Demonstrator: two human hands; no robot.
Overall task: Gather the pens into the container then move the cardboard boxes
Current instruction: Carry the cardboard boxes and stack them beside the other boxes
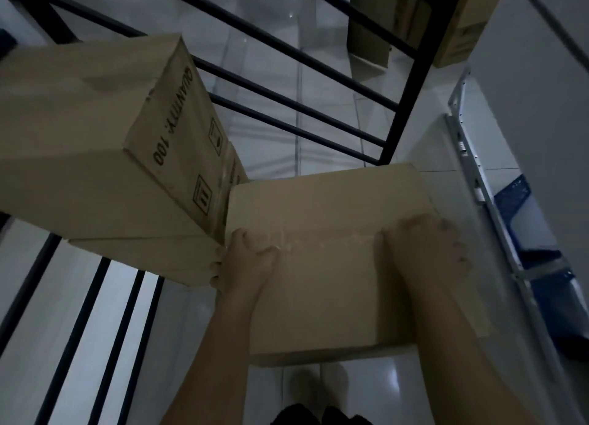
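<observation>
Dim white floor tiles [318, 106] lie under a black metal rack [287, 74] seen from above. At six o'clock both hands rest on a plain cardboard box [325, 220]: the left hand [245, 262] grips its left edge, thumb on the taped top and fingers curled down the side, while the right hand [427, 246] presses the top near the right edge with bent fingers. Touching it at nine o'clock sits a stack of printed boxes [95, 131] marked "QUANTITY: 100". More cartons [376, 26] stand at one o'clock; a blue crate [513, 195] shows at three o'clock.
</observation>
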